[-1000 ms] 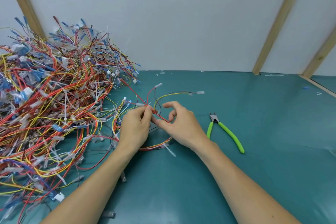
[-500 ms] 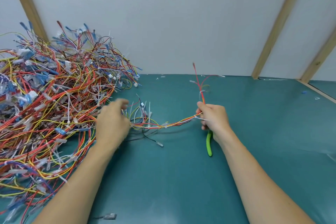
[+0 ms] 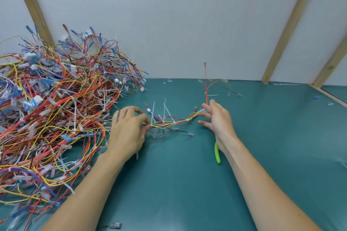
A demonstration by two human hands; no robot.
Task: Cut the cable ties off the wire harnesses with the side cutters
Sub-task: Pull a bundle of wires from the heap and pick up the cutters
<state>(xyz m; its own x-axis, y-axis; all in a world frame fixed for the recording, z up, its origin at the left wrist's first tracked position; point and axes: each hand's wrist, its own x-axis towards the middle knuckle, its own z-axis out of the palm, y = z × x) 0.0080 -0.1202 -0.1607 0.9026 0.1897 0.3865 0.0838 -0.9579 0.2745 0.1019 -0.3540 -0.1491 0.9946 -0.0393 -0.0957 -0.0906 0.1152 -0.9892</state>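
Red-yellow harness (image 3: pixel 174 122) strung between hands, left hand (image 3: pixel 127 129) pinching, right hand (image 3: pixel 217 118) spread

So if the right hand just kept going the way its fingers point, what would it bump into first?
Probably the loose wire harness. The right hand is open, its fingers pointing left and a little away, toward the stretch of wires that the left hand pinches at the other end. Depth is hard to judge here.

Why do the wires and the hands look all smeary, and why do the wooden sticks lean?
Head view: motion blurs the left hand, the right hand and the wire harness; the wide-angle lens tilts the wooden battens; the lighting is soft and even, without glare.
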